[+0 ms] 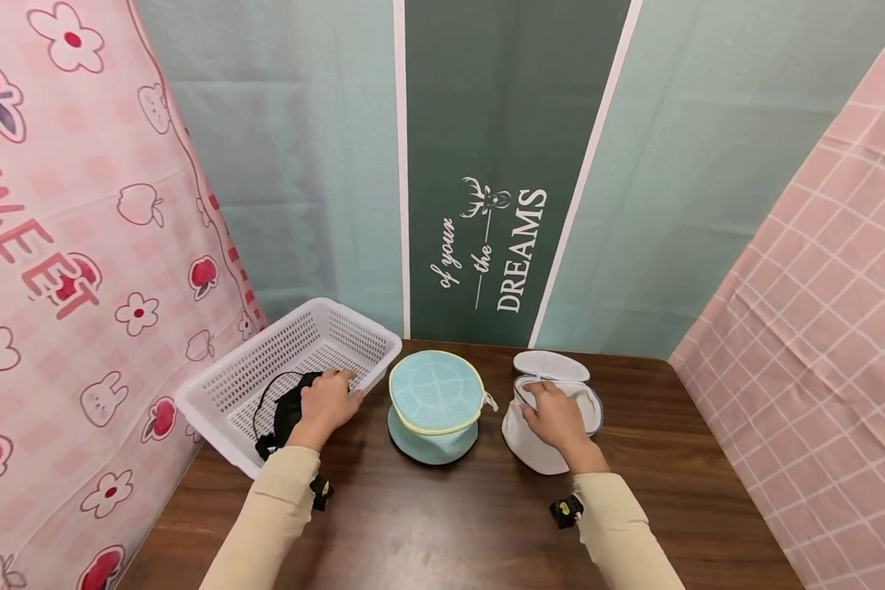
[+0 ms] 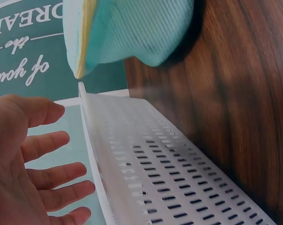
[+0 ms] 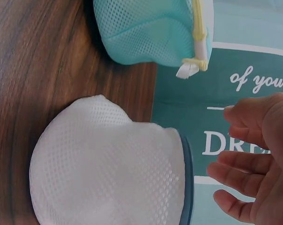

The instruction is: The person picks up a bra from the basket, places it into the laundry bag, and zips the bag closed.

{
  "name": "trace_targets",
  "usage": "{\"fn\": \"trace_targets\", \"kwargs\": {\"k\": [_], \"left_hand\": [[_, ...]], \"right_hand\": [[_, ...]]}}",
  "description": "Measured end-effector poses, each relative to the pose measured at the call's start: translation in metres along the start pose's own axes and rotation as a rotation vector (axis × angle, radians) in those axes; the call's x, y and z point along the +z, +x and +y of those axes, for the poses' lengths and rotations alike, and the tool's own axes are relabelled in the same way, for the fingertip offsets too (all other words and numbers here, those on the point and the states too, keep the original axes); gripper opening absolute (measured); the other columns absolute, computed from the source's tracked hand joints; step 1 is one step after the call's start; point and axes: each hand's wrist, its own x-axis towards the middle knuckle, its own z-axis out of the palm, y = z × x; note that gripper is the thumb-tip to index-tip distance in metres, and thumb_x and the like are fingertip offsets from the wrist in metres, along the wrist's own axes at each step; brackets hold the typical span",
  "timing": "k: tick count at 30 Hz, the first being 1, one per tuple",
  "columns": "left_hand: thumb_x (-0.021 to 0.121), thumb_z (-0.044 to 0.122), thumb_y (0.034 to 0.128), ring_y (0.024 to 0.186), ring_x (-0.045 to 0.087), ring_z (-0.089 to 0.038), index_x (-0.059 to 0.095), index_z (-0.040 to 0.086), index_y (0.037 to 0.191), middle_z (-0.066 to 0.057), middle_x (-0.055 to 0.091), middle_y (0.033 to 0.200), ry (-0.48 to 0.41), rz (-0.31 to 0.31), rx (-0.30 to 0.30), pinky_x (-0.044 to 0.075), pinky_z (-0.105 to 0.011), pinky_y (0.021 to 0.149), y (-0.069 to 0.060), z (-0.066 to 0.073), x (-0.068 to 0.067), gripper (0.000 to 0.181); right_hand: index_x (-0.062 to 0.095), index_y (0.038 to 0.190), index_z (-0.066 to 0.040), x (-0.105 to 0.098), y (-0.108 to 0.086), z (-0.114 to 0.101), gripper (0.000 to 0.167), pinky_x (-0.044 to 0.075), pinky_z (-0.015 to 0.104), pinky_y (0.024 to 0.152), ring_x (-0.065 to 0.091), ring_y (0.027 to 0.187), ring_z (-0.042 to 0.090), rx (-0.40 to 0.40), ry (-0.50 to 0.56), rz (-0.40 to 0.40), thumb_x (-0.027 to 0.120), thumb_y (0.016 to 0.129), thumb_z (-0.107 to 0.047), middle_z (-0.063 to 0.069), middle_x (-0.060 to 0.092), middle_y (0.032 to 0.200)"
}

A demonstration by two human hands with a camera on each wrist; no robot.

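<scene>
black item [image 1: 288, 412] partly behind left hand [image 1: 329, 405], possibly cloth, wrist-view basket [image 2: 153, 164] cropped

The left sleeve [image 1: 261, 524] and right sleeve [image 1: 627, 528] are long, plain and cream-coloured, with creases across the fabric. The left wrist camera [image 1: 322, 493] and right wrist camera [image 1: 565, 512] are small, black, block-shaped units with yellow markings. The left hand [image 1: 329, 405] and right hand [image 1: 556, 415] are bare.

The left hand [image 1: 330, 403] is hovering over a white basket [image 1: 265, 369], the right hand [image 1: 558, 414] over a white bag [image 1: 534, 447], a blue bag [image 1: 435, 389] standing between.
</scene>
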Motion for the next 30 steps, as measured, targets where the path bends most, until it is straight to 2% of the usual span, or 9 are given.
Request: {"fn": "trace_targets", "kwargs": {"k": [7, 13, 18, 24, 30], "left_hand": [[0.06, 0.025, 0.0874, 0.095, 0.053, -0.044, 0.06, 0.004, 0.121, -0.025, 0.055, 0.113, -0.006, -0.062, -0.026, 0.04, -0.061, 0.075, -0.001, -0.012, -0.007, 0.04], [0.059, 0.025, 0.0882, 0.102, 0.051, -0.046, 0.057, 0.003, 0.125, -0.027, 0.052, 0.119, -0.027, -0.128, -0.065, 0.039, -0.063, 0.078, 0.001, -0.027, -0.009, 0.043], [0.058, 0.025, 0.0888, 0.104, 0.05, -0.045, 0.056, 0.003, 0.126, -0.027, 0.05, 0.123, -0.055, -0.155, -0.098, 0.04, -0.062, 0.077, 0.001, -0.036, -0.01, 0.043], [0.059, 0.024, 0.0888, 0.105, 0.051, -0.044, 0.056, 0.001, 0.125, -0.028, 0.051, 0.122, -0.058, -0.18, -0.098, 0.041, -0.06, 0.077, 0.002, -0.042, -0.015, 0.043], [0.059, 0.024, 0.0885, 0.103, 0.051, -0.044, 0.055, -0.001, 0.125, -0.028, 0.052, 0.121, -0.052, -0.225, -0.113, 0.041, -0.061, 0.078, 0.005, -0.05, -0.023, 0.044]], "right_hand": [[0.066, 0.106, -0.001, -0.003, -0.001, 0.013, 0.03, 0.047, 0.05, 0.057, 0.059, 0.069, 0.038, -0.005, -0.028, 0.021, 0.069, 0.079, -0.013, 0.022, 0.06, 0.104], [0.065, 0.106, 0.0, -0.005, -0.001, 0.024, 0.03, 0.047, 0.053, 0.062, 0.06, 0.075, 0.042, 0.033, -0.028, 0.008, 0.068, 0.08, -0.015, 0.025, 0.06, 0.105], [0.065, 0.107, 0.001, -0.007, -0.003, 0.032, 0.032, 0.046, 0.055, 0.064, 0.059, 0.079, 0.044, 0.06, -0.03, 0.0, 0.066, 0.081, -0.016, 0.027, 0.06, 0.105], [0.063, 0.108, 0.004, -0.008, -0.003, 0.04, 0.032, 0.045, 0.057, 0.069, 0.058, 0.088, 0.044, 0.08, -0.033, -0.016, 0.064, 0.082, -0.013, 0.028, 0.058, 0.106], [0.062, 0.109, 0.005, -0.008, -0.004, 0.05, 0.032, 0.046, 0.056, 0.067, 0.058, 0.088, 0.044, 0.117, -0.021, -0.037, 0.062, 0.082, -0.012, 0.029, 0.057, 0.108]]}}
